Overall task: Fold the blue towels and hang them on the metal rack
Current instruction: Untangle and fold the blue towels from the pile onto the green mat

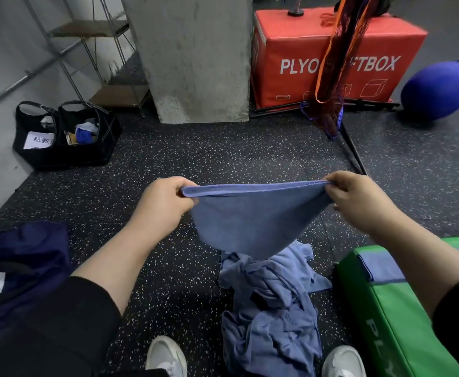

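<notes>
blue towel, red box (white lettering), black speckled floor, perhaps navy bag

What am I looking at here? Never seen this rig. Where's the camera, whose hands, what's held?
No robot here: one wide-angle camera on a person's head looks down at their bare hands. The left hand and right hand each pinch an end of a blue towel, stretched between them above the floor. Below lies a crumpled pile of blue towels on the speckled black floor, between the person's shoes. One folded towel rests on the green box. A metal rack stands rear left.
</notes>
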The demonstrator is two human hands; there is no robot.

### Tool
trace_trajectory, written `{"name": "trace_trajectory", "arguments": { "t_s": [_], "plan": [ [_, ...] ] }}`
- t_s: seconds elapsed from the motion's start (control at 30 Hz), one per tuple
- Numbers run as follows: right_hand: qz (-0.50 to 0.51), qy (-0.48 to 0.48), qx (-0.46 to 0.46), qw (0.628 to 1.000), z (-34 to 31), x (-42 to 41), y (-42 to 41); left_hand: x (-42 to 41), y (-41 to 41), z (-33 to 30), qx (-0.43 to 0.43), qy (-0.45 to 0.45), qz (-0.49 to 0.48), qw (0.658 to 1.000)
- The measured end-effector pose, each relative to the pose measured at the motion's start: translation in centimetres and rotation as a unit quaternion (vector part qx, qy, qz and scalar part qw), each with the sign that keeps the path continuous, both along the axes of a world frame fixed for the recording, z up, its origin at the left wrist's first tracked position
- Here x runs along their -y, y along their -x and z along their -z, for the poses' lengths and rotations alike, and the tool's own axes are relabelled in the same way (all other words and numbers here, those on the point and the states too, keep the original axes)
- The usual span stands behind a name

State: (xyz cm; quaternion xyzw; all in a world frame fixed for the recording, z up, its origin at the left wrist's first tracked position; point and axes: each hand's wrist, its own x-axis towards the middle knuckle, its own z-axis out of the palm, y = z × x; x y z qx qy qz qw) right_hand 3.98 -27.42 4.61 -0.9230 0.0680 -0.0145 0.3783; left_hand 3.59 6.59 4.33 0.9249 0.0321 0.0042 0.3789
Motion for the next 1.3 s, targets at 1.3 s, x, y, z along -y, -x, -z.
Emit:
{"name": "trace_trajectory", "arguments": {
  "t_s": [1.3],
  "plan": [
    [-0.166, -0.005, 0.016, 0.986, -1.4, -3.7, 0.1, 4.5, -0.7, -2.2, 0.112, 0.106, 0.119, 0.981]
  ]
}}
